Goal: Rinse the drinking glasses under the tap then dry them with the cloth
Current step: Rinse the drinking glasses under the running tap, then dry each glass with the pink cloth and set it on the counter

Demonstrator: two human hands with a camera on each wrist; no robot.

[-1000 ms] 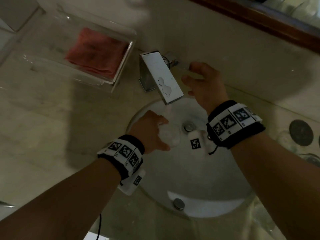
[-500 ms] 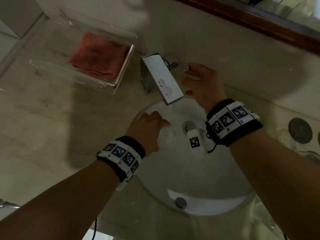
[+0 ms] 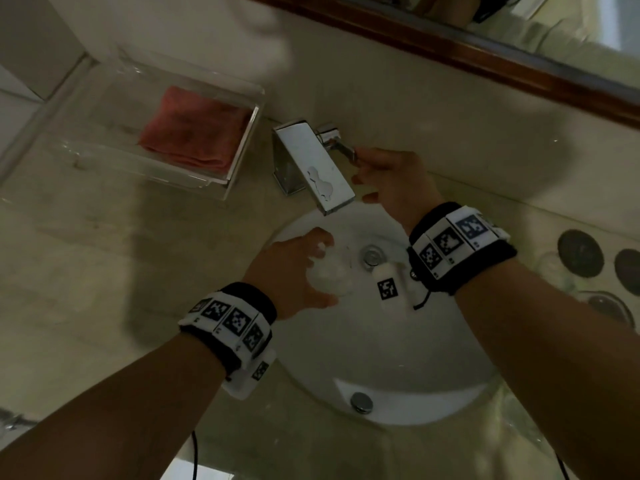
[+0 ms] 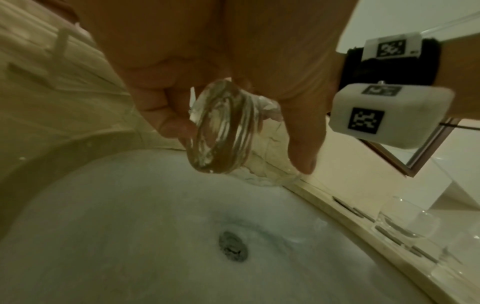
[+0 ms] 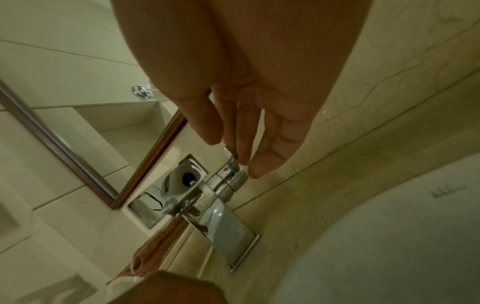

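My left hand [image 3: 301,271] grips a clear drinking glass [image 3: 332,273] over the white sink basin [image 3: 381,344], below and in front of the chrome tap spout [image 3: 315,168]. In the left wrist view the glass [image 4: 228,133] lies tilted, base toward the camera, with thumb and fingers of my left hand [image 4: 237,146] curled round it. My right hand [image 3: 360,168] reaches to the tap lever [image 3: 341,143], its straight fingertips touching the lever [image 5: 232,162]. A folded pink cloth [image 3: 194,133] lies in a clear tray [image 3: 242,157] left of the tap.
The drain [image 4: 233,248] sits under the glass. Further clear glasses [image 4: 405,222] and dark round coasters [image 3: 580,252] stand on the counter right of the basin. A wood-framed mirror [image 3: 485,50] runs along the back wall.
The water stream seen under the spout a second ago no longer shows. My left hand has turned the glass slightly over the basin. The right hand stays at the lever.
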